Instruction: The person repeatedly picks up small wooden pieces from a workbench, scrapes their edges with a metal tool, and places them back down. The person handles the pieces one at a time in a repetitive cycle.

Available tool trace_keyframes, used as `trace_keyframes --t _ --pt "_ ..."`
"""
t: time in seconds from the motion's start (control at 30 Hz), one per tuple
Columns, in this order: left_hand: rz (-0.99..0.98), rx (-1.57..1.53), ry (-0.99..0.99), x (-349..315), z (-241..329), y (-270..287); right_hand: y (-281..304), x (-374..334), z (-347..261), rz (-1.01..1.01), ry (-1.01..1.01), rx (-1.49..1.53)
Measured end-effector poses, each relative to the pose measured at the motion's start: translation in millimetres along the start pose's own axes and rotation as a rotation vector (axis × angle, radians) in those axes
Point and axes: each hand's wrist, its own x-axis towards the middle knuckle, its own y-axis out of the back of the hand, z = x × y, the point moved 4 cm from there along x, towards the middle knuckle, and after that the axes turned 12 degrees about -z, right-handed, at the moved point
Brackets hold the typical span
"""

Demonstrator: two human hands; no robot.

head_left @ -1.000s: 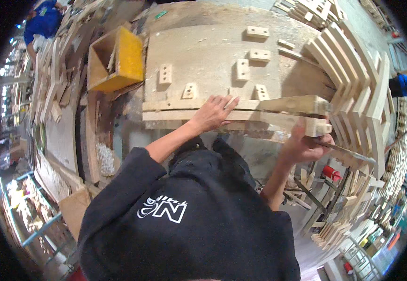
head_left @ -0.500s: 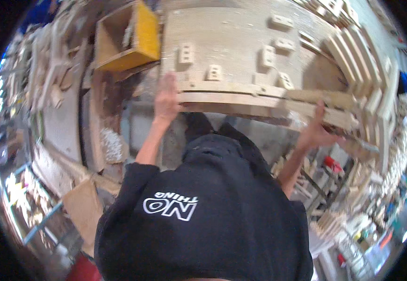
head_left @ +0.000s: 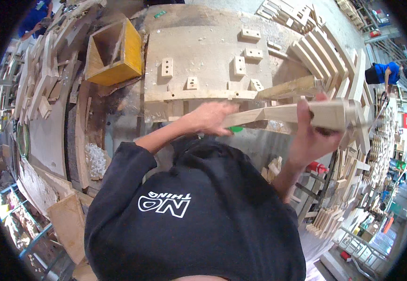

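Observation:
My right hand (head_left: 304, 140) is wrapped round the wide end of a pale, slightly bent wooden bar (head_left: 283, 112), thumb over its top. The bar is lifted in front of the worktop and narrows to the left. At that narrow end is my left hand (head_left: 212, 117), blurred, with fingers and thumb on either side of the wood. Beyond them lies a flat board (head_left: 203, 44) with a wooden rail (head_left: 198, 95) along its near edge. Several small drilled wooden blocks (head_left: 239, 66) sit on it. A browner wooden strip (head_left: 290, 87) rests at the rail's right end.
An open yellow-sided wooden box (head_left: 130, 54) stands left of the board. Bent wooden parts (head_left: 327, 58) are stacked at the right, and more (head_left: 37, 89) lie at the far left. A person in blue (head_left: 386, 72) is in the right background.
The pale bar has come up off the near edge of the board, held at its wide end by my right hand. My left hand has moved right, to the bar's narrow end.

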Motion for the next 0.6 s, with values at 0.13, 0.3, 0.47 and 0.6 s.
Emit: trace_keyframes --t 0.13,0.3,0.47,0.6 --pt "-0.125 -0.643 0.075 -38 10 -4 -57 31 -31 -0.352 0.158 -0.192" --pt "0.231 -1.162 0.284 -138 -2 -23 -125 5 -19 -0.564 0.3 0.137" --pt "0.899 -1.45 0.416 -243 -4 -59 -182 -119 3 -1.113 0.135 0.052" --pt "1.184 -1.495 0.459 -307 9 -80 -223 -203 -21 -1.415 0.261 0.202"
